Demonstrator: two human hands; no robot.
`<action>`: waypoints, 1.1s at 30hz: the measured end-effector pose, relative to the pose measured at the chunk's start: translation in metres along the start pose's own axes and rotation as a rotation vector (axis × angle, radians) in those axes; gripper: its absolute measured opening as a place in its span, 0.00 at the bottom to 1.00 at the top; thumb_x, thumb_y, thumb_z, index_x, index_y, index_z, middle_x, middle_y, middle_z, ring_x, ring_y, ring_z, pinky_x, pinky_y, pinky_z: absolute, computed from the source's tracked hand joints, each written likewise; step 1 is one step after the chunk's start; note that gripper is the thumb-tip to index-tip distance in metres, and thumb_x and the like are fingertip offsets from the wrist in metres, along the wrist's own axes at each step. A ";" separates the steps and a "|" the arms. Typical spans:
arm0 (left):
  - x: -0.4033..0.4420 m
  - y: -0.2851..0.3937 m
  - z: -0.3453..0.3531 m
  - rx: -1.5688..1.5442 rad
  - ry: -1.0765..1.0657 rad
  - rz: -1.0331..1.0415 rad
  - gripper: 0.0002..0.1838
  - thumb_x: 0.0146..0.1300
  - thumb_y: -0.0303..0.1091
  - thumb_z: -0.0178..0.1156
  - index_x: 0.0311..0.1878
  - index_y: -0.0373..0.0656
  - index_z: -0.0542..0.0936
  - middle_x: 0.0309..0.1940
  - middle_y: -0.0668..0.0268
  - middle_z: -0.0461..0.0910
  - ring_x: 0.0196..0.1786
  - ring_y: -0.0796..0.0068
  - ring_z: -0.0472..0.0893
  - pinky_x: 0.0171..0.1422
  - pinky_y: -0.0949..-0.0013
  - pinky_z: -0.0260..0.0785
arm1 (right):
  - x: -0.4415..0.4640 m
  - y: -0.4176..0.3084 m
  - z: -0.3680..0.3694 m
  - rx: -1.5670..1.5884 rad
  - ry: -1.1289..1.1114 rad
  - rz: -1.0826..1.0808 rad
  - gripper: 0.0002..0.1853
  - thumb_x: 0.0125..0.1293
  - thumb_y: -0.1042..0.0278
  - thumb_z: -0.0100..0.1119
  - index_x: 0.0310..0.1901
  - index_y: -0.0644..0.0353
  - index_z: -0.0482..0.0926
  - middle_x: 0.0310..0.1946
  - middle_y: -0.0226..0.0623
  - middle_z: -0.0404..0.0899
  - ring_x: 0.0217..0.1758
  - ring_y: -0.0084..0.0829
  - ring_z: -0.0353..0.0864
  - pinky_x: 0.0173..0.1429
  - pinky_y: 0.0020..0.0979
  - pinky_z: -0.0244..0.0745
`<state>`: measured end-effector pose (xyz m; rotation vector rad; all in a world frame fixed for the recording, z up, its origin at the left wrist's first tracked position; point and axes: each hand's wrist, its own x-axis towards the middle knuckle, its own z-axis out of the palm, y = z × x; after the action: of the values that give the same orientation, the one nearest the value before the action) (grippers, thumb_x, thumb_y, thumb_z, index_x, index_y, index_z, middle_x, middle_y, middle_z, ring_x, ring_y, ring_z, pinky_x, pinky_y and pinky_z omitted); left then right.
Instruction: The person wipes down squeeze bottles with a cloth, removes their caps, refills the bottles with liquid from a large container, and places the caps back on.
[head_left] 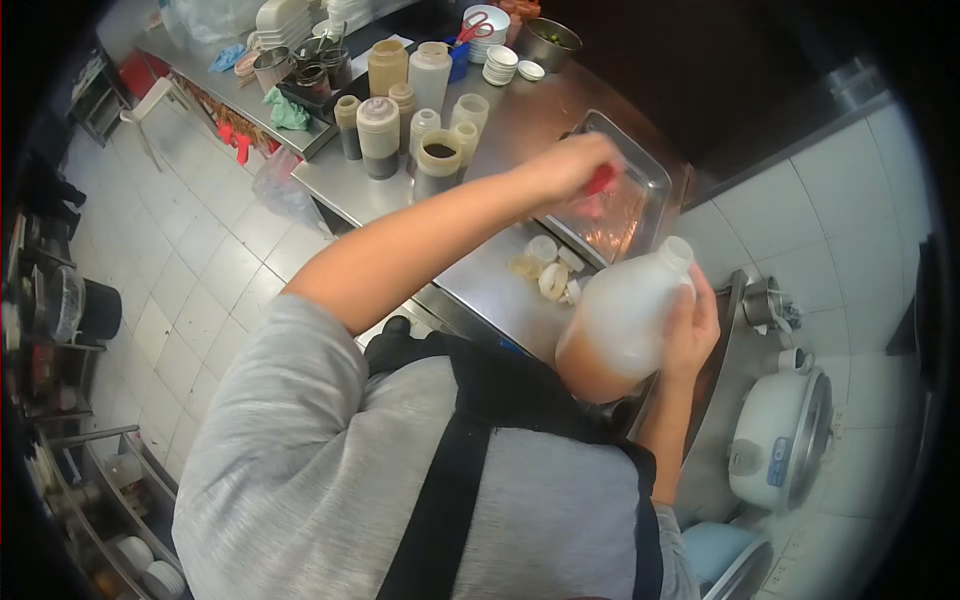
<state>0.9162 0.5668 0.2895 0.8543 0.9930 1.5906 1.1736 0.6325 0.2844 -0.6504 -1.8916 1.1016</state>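
Note:
My right hand (692, 325) is wrapped around the upper side of a large translucent plastic jug (625, 310). The jug tilts, its bare neck pointing up and right, with orange-brown liquid low inside. Above it, my left hand (580, 168) is closed on a small red cap (600, 180), smeared by motion. That hand is over the near edge of a metal tray (655, 185), apart from the jug. White and yellowish plastic lids (550, 280) lie on the steel counter (490, 290) beside the jug.
Squeeze bottles and open containers, one holding dark sauce (438, 165), crowd the counter at left. Farther back stand stacked small bowls (500, 66), red scissors (473, 27) and a metal pot (548, 45). A rice cooker (770, 440) is at right, near the tiled wall.

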 end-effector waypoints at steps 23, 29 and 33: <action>-0.037 -0.135 -0.150 -0.277 -0.234 -0.068 0.51 0.49 0.41 0.76 0.71 0.39 0.53 0.63 0.59 0.67 0.67 0.67 0.65 0.71 0.62 0.57 | 0.167 -0.043 0.237 -0.524 -0.438 0.210 0.18 0.66 0.59 0.58 0.50 0.64 0.79 0.37 0.39 0.83 0.42 0.24 0.80 0.49 0.26 0.73; -0.032 -0.144 -0.156 -0.369 -0.250 -0.042 0.47 0.53 0.38 0.73 0.70 0.40 0.54 0.62 0.60 0.67 0.66 0.69 0.66 0.71 0.61 0.57 | 0.182 -0.036 0.262 -0.603 -0.506 0.248 0.17 0.67 0.59 0.57 0.49 0.62 0.80 0.36 0.37 0.83 0.40 0.24 0.80 0.47 0.26 0.73; -0.031 -0.147 -0.157 -0.368 -0.239 -0.045 0.44 0.55 0.37 0.72 0.69 0.39 0.56 0.61 0.61 0.68 0.65 0.69 0.66 0.70 0.61 0.58 | 0.187 -0.027 0.269 -0.653 -0.526 0.225 0.17 0.66 0.58 0.58 0.48 0.62 0.80 0.35 0.43 0.84 0.39 0.28 0.82 0.47 0.29 0.74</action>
<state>0.8390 0.5268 0.0905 0.7374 0.5252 1.5284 0.8456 0.6410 0.3105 -1.0226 -2.7311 0.8222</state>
